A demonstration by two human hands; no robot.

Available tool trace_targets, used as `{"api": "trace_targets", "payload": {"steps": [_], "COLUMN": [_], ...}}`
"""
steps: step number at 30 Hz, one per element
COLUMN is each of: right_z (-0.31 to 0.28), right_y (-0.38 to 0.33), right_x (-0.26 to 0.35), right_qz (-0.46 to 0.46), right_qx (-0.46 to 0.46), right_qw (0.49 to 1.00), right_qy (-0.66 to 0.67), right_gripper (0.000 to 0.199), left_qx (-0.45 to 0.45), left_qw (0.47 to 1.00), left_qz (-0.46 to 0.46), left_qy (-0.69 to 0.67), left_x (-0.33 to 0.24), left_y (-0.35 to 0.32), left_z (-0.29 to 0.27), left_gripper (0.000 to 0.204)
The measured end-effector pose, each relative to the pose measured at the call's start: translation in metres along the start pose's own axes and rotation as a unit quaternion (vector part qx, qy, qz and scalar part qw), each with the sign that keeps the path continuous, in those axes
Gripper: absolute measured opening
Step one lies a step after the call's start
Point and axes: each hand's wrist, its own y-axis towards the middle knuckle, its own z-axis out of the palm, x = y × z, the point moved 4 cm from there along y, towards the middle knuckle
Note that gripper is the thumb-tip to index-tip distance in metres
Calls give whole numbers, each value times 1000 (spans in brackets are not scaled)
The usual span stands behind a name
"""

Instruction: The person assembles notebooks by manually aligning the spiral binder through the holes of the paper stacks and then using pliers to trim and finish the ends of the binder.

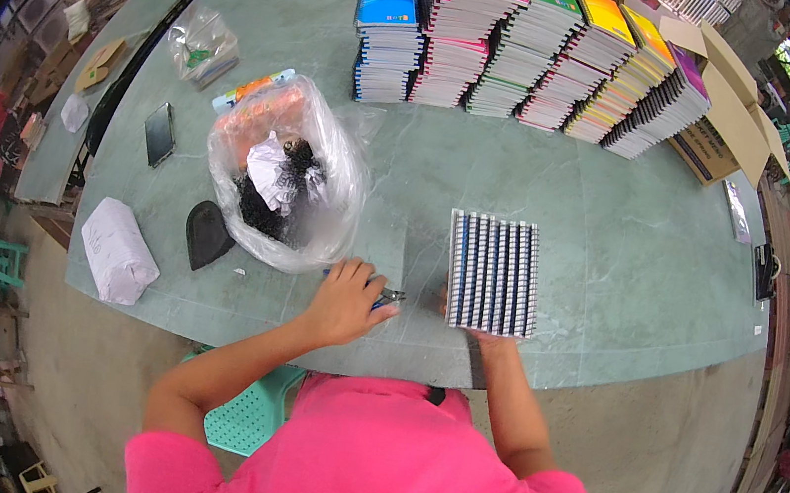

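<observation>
My left hand (344,302) lies low over the table's near edge, its fingers curled round small blue-handled pliers (391,299) whose metal jaws point right. To its right stands a stack of spiral-bound notebooks (494,272), their wire spines facing up in rows with a blue strip on one. My right hand (492,343) grips this stack at its near end; most of its fingers are hidden beneath or behind it. Just beyond my left hand sits a clear plastic bag (343,185) holding black wire coils and crumpled white paper.
Tall notebook stacks (498,71) in several colours line the far side, beside an open cardboard box (713,139). On the left lie a phone (159,135), a black curved piece (207,236), a white wrapped bundle (119,251) and a small clear bag (204,47). A green stool (245,416) stands below.
</observation>
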Motion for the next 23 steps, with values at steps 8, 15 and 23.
{"api": "trace_targets", "payload": {"steps": [8, 15, 23], "right_z": [84, 136, 227], "right_y": [-22, -6, 44], "right_x": [-10, 0, -4], "right_qz": [82, 38, 9], "right_qx": [-64, -17, 105], "right_qw": [916, 788, 848], "right_qy": [-387, -614, -520], "right_gripper": [81, 99, 91], "left_qx": [91, 40, -5], "left_qw": [646, 633, 536], "left_qz": [-325, -247, -206], "left_qy": [-684, -733, -819], "left_x": [-23, -12, 36], "left_y": [56, 75, 115], "left_z": [-2, -20, -114], "left_gripper": [94, 93, 78]}}
